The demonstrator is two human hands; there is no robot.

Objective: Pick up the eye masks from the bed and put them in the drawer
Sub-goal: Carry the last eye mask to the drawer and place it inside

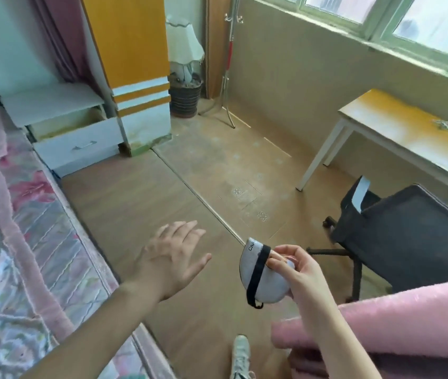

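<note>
My right hand (pixel 300 269) pinches a folded grey eye mask (pixel 268 280) with a black elastic strap, held over the wooden floor at lower centre. My left hand (pixel 173 258) hovers beside it to the left, fingers spread and holding nothing. The bed (pixel 6 228), with its pink floral quilt, runs along the left edge. At its far end stands a white nightstand whose drawer (pixel 78 143) is pulled open; the inside looks bare from here. No other eye mask shows on the visible part of the bed.
An orange-and-white cabinet (pixel 138 77) stands right of the nightstand, with a lamp and dark basket (pixel 186 97) behind it. A black office chair (pixel 397 236) and a desk (pixel 408 138) are at the right. Pink fabric (pixel 381 324) lies at lower right. My shoe (pixel 240 354) is at the bottom.
</note>
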